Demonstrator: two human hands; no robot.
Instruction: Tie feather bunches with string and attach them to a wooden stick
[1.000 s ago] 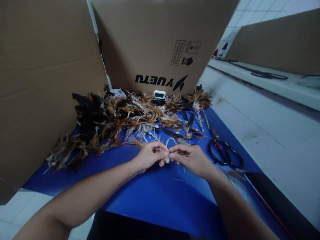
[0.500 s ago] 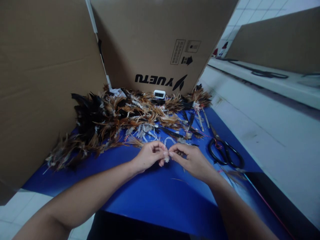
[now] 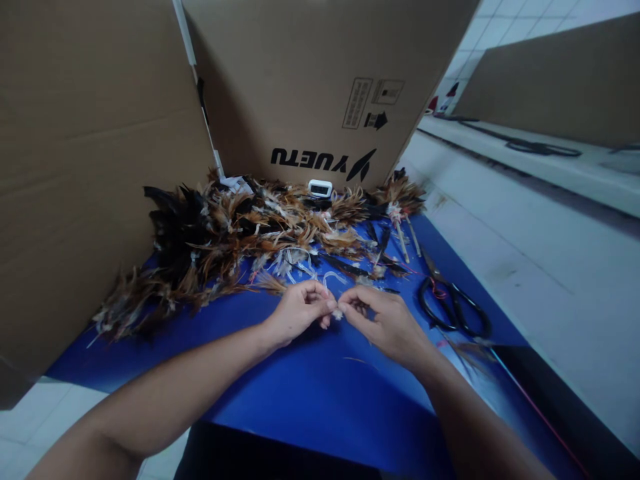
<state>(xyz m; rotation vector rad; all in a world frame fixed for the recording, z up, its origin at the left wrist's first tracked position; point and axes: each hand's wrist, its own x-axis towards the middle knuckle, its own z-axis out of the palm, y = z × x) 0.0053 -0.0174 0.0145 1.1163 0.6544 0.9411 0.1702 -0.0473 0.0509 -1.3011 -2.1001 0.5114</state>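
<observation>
Small white tuft [image 3: 338,313] pinched btwn fingers of left hand [image 3: 299,312]; right hand [image 3: 387,323].

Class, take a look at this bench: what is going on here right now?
A person sits at a blue mat with both hands together over it. The left hand and right hand pinch a small whitish tuft between their fingertips. Behind the hands lies a heap of brown and black feathers. Black scissors lie on the mat beside the right hand, untouched. Cardboard sheets stand around the back, with a small white clock at their foot.
</observation>
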